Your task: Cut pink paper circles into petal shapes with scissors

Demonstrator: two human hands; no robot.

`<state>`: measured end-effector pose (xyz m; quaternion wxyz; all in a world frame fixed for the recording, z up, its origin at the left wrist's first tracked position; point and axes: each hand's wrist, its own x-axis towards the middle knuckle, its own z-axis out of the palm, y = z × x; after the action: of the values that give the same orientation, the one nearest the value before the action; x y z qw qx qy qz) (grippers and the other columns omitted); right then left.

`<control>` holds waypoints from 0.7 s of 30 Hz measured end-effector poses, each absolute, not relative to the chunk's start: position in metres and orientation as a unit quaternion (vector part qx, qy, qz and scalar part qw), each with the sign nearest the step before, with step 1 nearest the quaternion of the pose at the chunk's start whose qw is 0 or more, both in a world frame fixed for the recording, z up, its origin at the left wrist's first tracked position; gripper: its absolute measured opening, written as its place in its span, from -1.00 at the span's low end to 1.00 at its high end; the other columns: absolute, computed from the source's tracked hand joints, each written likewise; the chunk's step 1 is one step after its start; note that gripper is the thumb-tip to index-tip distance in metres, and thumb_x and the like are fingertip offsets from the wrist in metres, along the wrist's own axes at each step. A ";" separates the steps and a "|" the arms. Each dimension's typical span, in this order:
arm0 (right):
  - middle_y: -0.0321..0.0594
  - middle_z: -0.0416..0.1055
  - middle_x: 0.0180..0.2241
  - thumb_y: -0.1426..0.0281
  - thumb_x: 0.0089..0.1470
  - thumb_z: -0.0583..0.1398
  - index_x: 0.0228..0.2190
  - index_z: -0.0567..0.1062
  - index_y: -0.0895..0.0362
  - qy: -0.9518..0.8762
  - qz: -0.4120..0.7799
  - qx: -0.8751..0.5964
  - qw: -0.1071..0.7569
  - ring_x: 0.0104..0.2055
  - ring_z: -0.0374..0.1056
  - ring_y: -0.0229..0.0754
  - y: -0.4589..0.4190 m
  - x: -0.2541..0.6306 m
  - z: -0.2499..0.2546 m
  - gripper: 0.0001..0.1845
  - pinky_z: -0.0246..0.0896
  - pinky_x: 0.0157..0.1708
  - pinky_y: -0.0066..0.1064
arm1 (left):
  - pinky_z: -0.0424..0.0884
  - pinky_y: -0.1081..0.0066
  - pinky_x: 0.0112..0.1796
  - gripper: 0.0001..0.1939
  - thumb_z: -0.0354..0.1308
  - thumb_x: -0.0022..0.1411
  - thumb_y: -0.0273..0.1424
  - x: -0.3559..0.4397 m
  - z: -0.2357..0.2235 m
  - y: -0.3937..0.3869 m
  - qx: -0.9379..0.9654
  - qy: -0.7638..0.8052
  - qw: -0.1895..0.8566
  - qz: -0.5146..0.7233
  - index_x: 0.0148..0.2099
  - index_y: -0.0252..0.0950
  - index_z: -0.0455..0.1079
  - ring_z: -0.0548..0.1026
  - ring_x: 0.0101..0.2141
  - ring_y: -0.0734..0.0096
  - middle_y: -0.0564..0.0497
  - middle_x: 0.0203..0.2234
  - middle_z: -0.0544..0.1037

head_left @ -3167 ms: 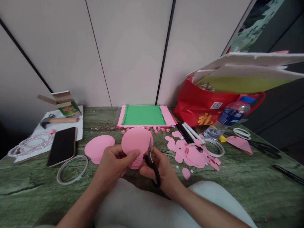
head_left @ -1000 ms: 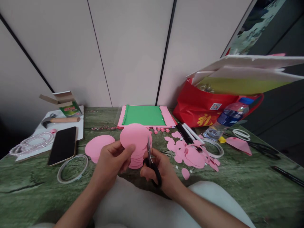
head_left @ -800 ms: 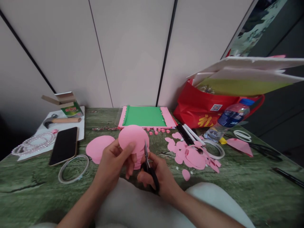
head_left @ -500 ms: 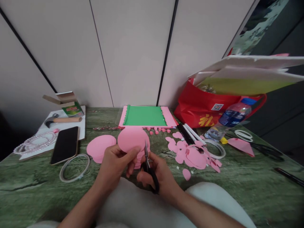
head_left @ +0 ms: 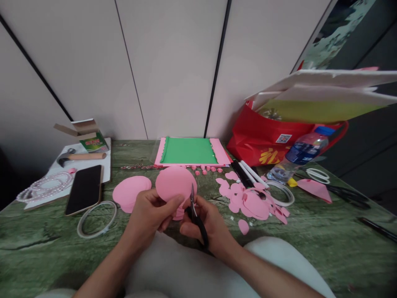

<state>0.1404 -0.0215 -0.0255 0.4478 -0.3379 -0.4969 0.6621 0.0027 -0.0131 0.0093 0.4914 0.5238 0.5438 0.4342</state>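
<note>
My left hand point(head_left: 155, 209) pinches the lower edge of a pink paper circle point(head_left: 174, 182), which is held up facing me. In my right hand point(head_left: 206, 223) is a pair of scissors point(head_left: 198, 223) with black handles, its blades upright at the right edge of the circle. Whether the blades are cutting into the paper, I cannot tell. Behind my hands more pink paper is partly hidden. A stack of pink paper ovals point(head_left: 129, 191) lies just left of my left hand. Cut pink paper pieces point(head_left: 252, 203) are heaped to the right of the scissors.
Green sheet point(head_left: 190, 151) on pink paper at the back; small pink rolls point(head_left: 204, 170) before it. Leftward: phone point(head_left: 84, 189), tape roll point(head_left: 97, 219), hammer point(head_left: 83, 156), bead string point(head_left: 46, 186). Rightward: red bag point(head_left: 260, 136), water bottle point(head_left: 302, 155), white pens point(head_left: 251, 173), another tape roll point(head_left: 287, 193).
The paper circle has shifted slightly right and down in my left hand. The scissors have moved a little to the right with my right hand, and their blades look closer together.
</note>
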 end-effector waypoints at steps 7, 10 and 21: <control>-0.51 0.14 -0.71 0.29 -0.41 0.36 -0.48 0.25 0.12 -0.495 0.655 -0.353 0.448 -0.66 -0.09 -0.43 -0.021 0.142 -0.025 -0.55 -0.23 -0.65 -0.53 | -0.09 0.59 -0.77 -0.70 0.21 -0.04 -0.26 0.003 0.011 -0.013 0.527 0.537 0.484 0.447 -0.65 -0.33 0.28 0.06 -0.81 0.70 0.18 -0.87 0.19; -0.52 0.14 -0.72 0.34 -0.38 0.34 -0.48 0.25 0.13 -0.501 0.654 -0.342 0.453 -0.67 -0.09 -0.44 -0.022 0.142 -0.028 -0.59 -0.22 -0.66 -0.55 | -0.09 0.60 -0.77 -0.72 0.21 -0.04 -0.28 0.002 0.010 -0.012 0.531 0.530 0.484 0.451 -0.63 -0.33 0.29 0.07 -0.81 0.70 0.19 -0.85 0.20; -0.48 0.23 -0.74 0.28 -0.39 0.33 -0.51 0.25 0.12 -0.490 0.653 -0.370 0.442 -0.74 0.05 -0.43 -0.023 0.142 -0.026 -0.60 -0.12 -0.74 -0.58 | -0.03 0.61 -0.78 -0.74 0.20 -0.01 -0.30 0.002 0.013 -0.012 0.525 0.525 0.486 0.462 -0.60 -0.33 0.28 0.11 -0.82 0.70 0.19 -0.83 0.24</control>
<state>0.1420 -0.0227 -0.0256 0.4424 -0.3705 -0.4905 0.6530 0.0017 -0.0122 0.0125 0.4857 0.5246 0.5250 0.4618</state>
